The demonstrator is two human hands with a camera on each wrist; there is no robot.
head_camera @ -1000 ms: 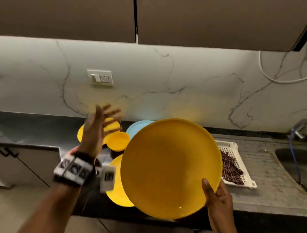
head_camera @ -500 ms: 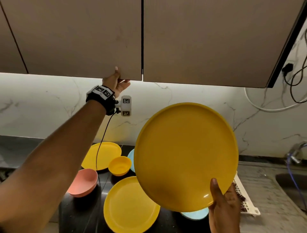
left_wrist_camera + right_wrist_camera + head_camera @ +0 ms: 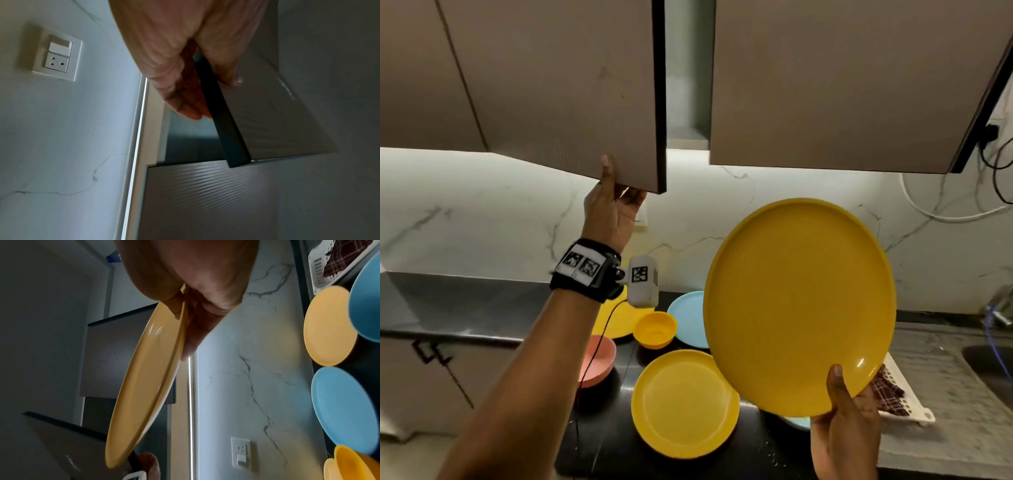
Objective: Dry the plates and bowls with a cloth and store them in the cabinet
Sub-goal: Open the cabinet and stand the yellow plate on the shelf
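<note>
The cabinet door (image 3: 571, 85) is now partly open; half a second ago it was flat and closed, with the left hand (image 3: 611, 209) only touching its lower edge. Now this hand pinches the bottom corner of the door, the thumb on the front face and the fingers (image 3: 191, 100) behind the dark edge, and a narrow gap shows the inside of the cabinet (image 3: 686, 68). The right hand (image 3: 842, 425) grips the big yellow plate (image 3: 799, 301) at its lower rim, thumb on the upper face, the plate tilted in the air below the right door.

I think the plate is ready to be stored, but the gap looks too narrow for it yet.

On the counter (image 3: 726, 455) other yellow and blue plates, a yellow bowl (image 3: 655, 329) and a pink bowl (image 3: 599, 359) wait, and the checked cloth (image 3: 887, 390) lies in the white tray (image 3: 914, 416).
</note>
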